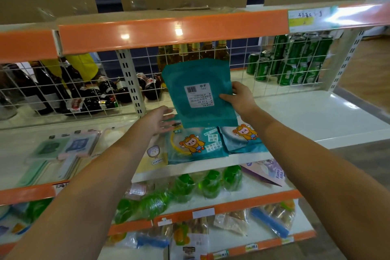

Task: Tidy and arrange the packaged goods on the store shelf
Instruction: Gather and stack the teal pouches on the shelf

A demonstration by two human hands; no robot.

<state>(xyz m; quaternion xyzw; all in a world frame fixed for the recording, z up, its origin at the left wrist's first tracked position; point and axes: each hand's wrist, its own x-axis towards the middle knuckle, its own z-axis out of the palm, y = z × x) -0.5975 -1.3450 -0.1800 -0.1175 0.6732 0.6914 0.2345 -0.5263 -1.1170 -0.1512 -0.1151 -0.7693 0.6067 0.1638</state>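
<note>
holding a teal pouch point(198, 91) up above the white shelf point(316, 116), the right hand point(240, 97) pinches its right edge, thumb across the back beside the white barcode label point(199, 95). the pouch stands nearly upright, label side toward the person, in front of the wire grid point(84, 86). the left hand point(158, 120) is spread, fingers straight, just at the pouch's lower left corner; i cannot tell if it touches. under the pouch lie two more teal pouches with a cartoon figure point(194, 145), flat on the shelf, the right one point(242, 137) just below the right wrist. behind the grid stand dark bottles point(48, 88) and green cans point(295, 63).
</note>
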